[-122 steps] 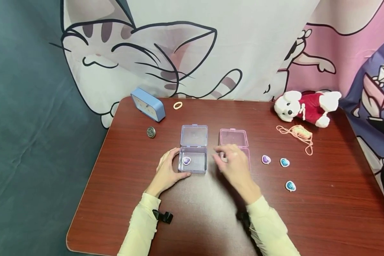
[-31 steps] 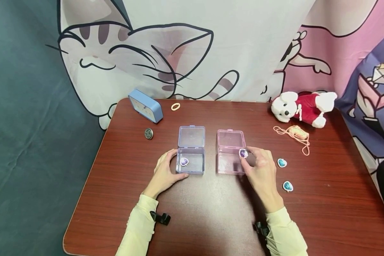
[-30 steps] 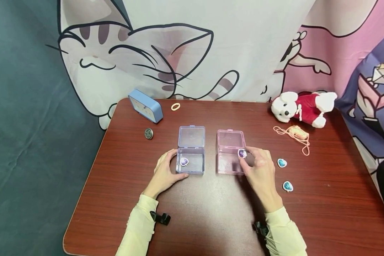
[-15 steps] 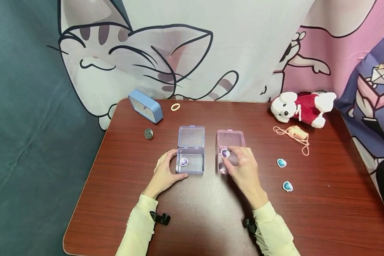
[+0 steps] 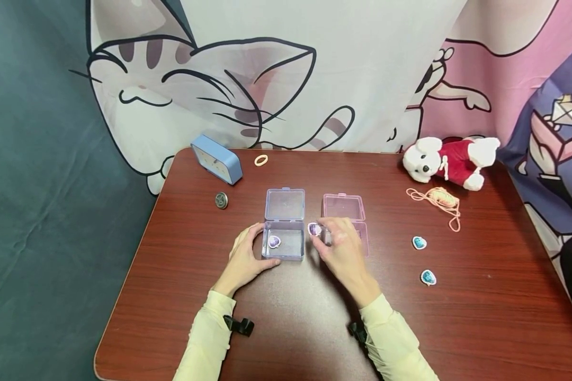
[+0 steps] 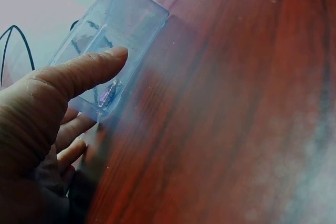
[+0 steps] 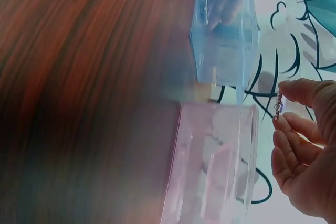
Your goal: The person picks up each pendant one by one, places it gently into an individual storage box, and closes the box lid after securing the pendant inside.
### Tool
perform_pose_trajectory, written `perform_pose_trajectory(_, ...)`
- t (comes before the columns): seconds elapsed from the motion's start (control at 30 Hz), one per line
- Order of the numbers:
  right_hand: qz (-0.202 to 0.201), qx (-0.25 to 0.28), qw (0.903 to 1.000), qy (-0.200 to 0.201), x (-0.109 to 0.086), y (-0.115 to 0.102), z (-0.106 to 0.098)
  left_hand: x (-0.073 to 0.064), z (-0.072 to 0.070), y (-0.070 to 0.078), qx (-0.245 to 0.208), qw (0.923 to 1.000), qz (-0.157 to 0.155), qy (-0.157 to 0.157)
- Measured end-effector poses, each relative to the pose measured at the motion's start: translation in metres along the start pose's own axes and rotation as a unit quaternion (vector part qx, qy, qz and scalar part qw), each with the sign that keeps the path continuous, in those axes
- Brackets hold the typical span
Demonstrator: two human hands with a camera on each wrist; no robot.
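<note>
My right hand (image 5: 344, 253) pinches a purple gem charm (image 5: 314, 229) with a pale beaded border between thumb and fingertips. In the head view the charm shows between the two boxes, and the right wrist view has it edge-on above their rims. My left hand (image 5: 246, 257) holds the clear blue box (image 5: 286, 253) at its left side, thumb along the front wall. The box's lid stands open, and another purple charm (image 5: 274, 242) lies inside at the left. The open pink box (image 5: 343, 207) is partly hidden behind my right hand.
Two blue gem charms (image 5: 419, 243) lie to the right. Farther back are a cord bundle (image 5: 443, 198) and a white plush toy (image 5: 450, 161) in red. A blue clock (image 5: 216, 159), a pale ring (image 5: 261, 160) and a round metal button-like piece (image 5: 221, 200) are at the left.
My right hand picked up a purple charm from the table's right side and carried it left across the pink box toward the blue one. The left hand stays on the blue box.
</note>
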State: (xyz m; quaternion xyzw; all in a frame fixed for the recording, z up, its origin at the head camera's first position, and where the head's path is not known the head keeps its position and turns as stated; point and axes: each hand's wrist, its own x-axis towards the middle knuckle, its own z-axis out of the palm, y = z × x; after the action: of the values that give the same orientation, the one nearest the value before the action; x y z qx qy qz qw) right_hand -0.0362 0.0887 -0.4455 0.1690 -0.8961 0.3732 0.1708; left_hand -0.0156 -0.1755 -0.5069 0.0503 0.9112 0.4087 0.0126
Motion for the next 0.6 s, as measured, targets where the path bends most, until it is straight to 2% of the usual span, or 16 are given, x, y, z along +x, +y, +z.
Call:
perform_pose_trajectory(0.27, -0.024, 0.004, 0.9994, -0.023, 0.003, -0.008, 0.012, -0.001, 0.0, -0.001, 0.001, 1.0, 0.004, 0.002)
perform_pose_trajectory(0.6, -0.02, -0.012, 0.997, -0.073, 0.007, -0.018, 0.026, -0.001, 0.0, -0.002, 0.002, 1.0, 0.007, 0.003)
